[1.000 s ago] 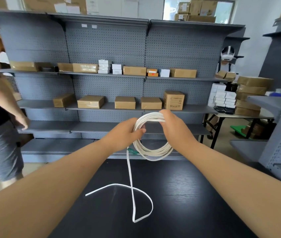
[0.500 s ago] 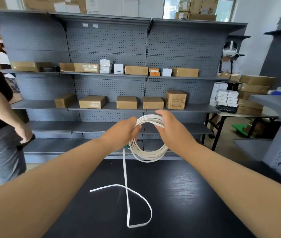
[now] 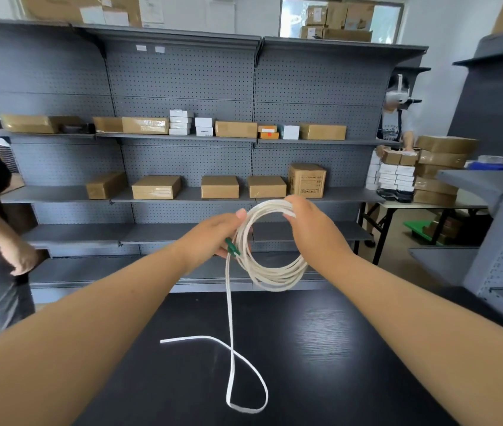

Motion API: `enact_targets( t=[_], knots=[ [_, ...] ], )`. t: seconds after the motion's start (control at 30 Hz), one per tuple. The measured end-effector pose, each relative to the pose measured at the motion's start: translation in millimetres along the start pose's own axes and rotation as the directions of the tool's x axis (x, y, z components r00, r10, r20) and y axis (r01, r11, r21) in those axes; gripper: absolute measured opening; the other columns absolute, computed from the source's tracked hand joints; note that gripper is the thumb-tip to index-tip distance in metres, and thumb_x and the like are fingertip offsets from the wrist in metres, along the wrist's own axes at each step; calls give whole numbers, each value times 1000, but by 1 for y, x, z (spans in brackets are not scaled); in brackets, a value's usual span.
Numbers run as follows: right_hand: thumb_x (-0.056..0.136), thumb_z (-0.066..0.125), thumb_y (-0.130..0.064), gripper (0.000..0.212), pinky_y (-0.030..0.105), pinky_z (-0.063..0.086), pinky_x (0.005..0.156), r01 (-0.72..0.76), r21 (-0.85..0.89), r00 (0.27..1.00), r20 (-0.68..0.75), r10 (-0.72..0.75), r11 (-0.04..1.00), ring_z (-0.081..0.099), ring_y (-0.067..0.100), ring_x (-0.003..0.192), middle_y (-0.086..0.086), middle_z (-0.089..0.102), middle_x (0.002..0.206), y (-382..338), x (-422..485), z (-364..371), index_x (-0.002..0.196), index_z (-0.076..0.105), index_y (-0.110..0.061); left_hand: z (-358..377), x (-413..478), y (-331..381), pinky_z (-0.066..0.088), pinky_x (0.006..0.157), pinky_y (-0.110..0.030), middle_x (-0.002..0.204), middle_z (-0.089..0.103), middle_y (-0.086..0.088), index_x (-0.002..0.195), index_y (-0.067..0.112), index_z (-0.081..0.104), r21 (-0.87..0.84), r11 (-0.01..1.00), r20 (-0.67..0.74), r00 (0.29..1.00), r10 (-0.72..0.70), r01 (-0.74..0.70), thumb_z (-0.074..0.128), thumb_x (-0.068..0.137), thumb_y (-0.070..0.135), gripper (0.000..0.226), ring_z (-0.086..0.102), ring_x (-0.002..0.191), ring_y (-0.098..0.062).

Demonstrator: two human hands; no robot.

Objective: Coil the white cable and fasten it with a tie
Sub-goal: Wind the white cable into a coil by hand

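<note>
1. Head view: the left hand (image 3: 213, 233) curls its fingers round the left side of the round coil of white flat cable (image 3: 275, 279), with the thumb on top, just beside a small green plastic piece (image 3: 232, 247).
2. The right hand (image 3: 314, 232) grips the top right of the coil, fingers bent over the strands.
3. The coil is in the air above the black wooden desk (image 3: 336, 348); its loose tail hangs down and lies looped on the desk.

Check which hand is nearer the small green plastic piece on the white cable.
Left. The left hand grips the white cable coil beside the small green plastic piece; the right hand holds the coil's far side, across the loop.
</note>
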State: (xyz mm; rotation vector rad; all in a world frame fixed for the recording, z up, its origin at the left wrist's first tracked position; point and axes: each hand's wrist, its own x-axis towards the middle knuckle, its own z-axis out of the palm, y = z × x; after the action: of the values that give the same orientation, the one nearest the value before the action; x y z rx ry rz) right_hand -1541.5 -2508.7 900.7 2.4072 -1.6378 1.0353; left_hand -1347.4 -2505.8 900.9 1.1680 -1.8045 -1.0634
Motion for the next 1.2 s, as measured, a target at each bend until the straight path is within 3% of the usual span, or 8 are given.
enact_targets(
  t=[0.2,0.4,0.5,0.63,0.8,0.9,1.03,1.2],
  knots=[
    [99,33,-23,21,46,47,74,-75,10,995,-63,76,997,52,32,84,12,52,104,5,2,-2,113,44,-13,14,4,-18,47,91,-37,101,67,-7,103,19,58,-98,995,-24,999,33,-36,50,62,68,65,63,87,-19],
    [99,33,-21,19,42,44,73,-102,10,992,-74,103,995,50,31,85,11,52,105,11,0,-4,112,44,-13,34,9,-19,43,91,-31,96,65,0,97,26,55,-73,996,-111,993,-50,42,76,73,37,33,60,95,-16],
    [99,34,-19,21,40,41,73,-91,74,989,-112,99,993,50,32,89,14,53,107,15,-3,-7,115,45,-11,42,7,-16,41,85,-28,86,63,2,95,18,62,-173,985,-157,987,-40,13,68,82,28,17,58,84,-12],
    [99,36,-18,19,33,36,68,-77,148,980,-172,103,986,46,24,82,9,52,99,15,-6,-11,113,47,-12,52,8,-13,38,102,-39,81,64,3,92,16,66,-276,961,-204,976,-74,15,54,90,35,22,56,87,-16],
    [99,36,-20,17,49,51,70,-70,233,981,-157,109,970,55,30,77,4,48,88,17,-10,-13,111,44,-13,65,8,-1,49,93,-45,75,69,0,93,9,53,-308,950,-277,960,-42,-47,40,98,30,25,65,81,-24],
    [98,36,-21,19,41,48,70,-75,252,990,-99,103,965,59,33,77,7,53,85,20,-11,-13,115,42,-14,66,9,5,52,84,-39,56,67,5,89,10,50,-132,991,-363,931,-25,-25,37,99,32,28,66,79,-31],
    [98,37,-24,30,35,42,73,-79,267,996,-9,85,960,56,29,90,6,54,98,21,-12,-12,126,35,-12,60,10,13,37,45,-12,58,65,2,88,12,45,188,982,-440,894,84,1,32,100,32,26,48,50,-9],
    [98,39,-20,42,23,31,91,-12,286,999,35,2,958,43,21,120,7,43,135,18,-7,-11,138,28,-11,49,9,22,38,52,-27,69,69,-3,89,13,43,450,893,-344,928,142,30,33,100,31,23,50,52,-12]
  ],
)
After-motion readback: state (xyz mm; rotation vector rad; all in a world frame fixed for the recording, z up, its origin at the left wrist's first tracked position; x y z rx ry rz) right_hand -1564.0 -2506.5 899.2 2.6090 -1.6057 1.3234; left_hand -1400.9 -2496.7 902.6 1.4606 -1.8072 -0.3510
